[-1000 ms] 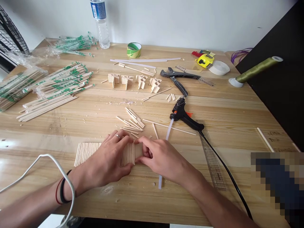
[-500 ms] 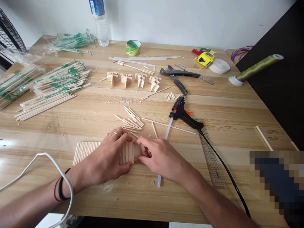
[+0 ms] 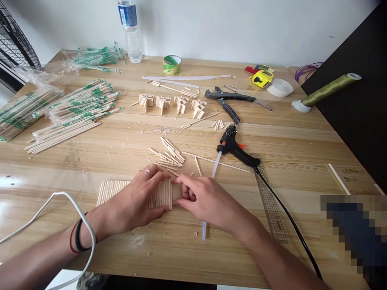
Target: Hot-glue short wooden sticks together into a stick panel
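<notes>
A flat row of short wooden sticks (image 3: pixel 113 188), set side by side, lies on the wooden table. Over it arches my left hand (image 3: pixel 142 199), thumb at the lower edge and fingers at the upper edge, gripping the row near its right end. My right hand (image 3: pixel 196 197) holds the last stick (image 3: pixel 170 195) at the row's right end, thumb and index finger at its two ends, other fingers curled. Just beyond the hands is a loose pile of cut sticks (image 3: pixel 171 155). A black glue gun (image 3: pixel 238 149) with a clear glue stick (image 3: pixel 216 163) lies right of the pile.
Four small stick assemblies (image 3: pixel 163 102) stand farther back. Behind the glue gun are cutters (image 3: pixel 231 96) and a yellow tape measure (image 3: pixel 262 78). Wrapped sticks (image 3: pixel 81 102) lie left; a bottle (image 3: pixel 133 40) stands behind. A ruler (image 3: pixel 270 201) lies right, and a white cable (image 3: pixel 75 209) crosses my left wrist.
The camera view has shifted slightly, so the scene sits a little farther right and lower. Both hands keep nearly the same pose on the stick row.
</notes>
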`<state>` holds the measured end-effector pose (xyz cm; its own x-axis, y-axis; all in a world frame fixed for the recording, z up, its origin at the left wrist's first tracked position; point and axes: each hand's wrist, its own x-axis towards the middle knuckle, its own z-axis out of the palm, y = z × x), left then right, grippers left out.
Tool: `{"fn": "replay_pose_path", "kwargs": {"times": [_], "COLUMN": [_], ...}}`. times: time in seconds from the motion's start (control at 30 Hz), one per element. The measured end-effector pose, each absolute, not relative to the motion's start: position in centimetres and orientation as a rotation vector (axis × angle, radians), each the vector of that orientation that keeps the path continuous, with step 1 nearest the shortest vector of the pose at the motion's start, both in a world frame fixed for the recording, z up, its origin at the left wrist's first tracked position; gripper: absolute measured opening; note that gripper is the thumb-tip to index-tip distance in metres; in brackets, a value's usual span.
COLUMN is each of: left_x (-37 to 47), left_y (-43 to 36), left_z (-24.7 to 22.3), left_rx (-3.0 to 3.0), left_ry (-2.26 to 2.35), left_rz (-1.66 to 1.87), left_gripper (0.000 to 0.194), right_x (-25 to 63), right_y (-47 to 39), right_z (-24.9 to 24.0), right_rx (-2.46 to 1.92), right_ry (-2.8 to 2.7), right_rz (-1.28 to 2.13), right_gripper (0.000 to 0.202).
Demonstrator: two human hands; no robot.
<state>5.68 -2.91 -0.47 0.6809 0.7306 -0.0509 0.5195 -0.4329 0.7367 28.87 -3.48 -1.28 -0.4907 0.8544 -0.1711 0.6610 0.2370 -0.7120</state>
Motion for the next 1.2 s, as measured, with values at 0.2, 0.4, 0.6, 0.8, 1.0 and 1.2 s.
{"fn": "replay_pose_path", "kwargs": {"times": [0.2,0.4,0.6,0.8,1.0,1.2], "left_x": [5.2,4.8,4.8,4.9,5.0,5.1], "left_y": [-2.6,-2.2,-2.1,-2.1,-2.3,-2.2], "left_z": [-0.6,-0.5,0.1,0.3,0.3,0.5], "left_rx": [2.16,2.183,2.375,2.415,2.364,2.283], "left_ry": [0.929,0.934,0.962,0.952,1.015,1.03], "left_rz": [0.364,0.355,0.272,0.195,0.309,0.333], "left_gripper": [0.057,0.055,0.061,0.052,0.055,0.057], "right_x": [29.2,29.5,29.6,29.8,29.9,30.0], "right_y": [-3.3,-2.8,-2.5,-2.2,-2.4,-2.4], "right_z": [-1.4,-1.3,-1.2,-1.0,-0.9,-0.7], "right_rx": [-1.375,-1.191,-1.117,-1.077,-1.157,-1.198], "right_ry": [-2.244,-2.175,-2.088,-2.056,-2.055,-2.035], "right_rz": [1.062,0.975,0.934,0.887,0.901,0.947], "right_gripper": [0.032,0.013,0.017,0.021,0.012,0.013]}}
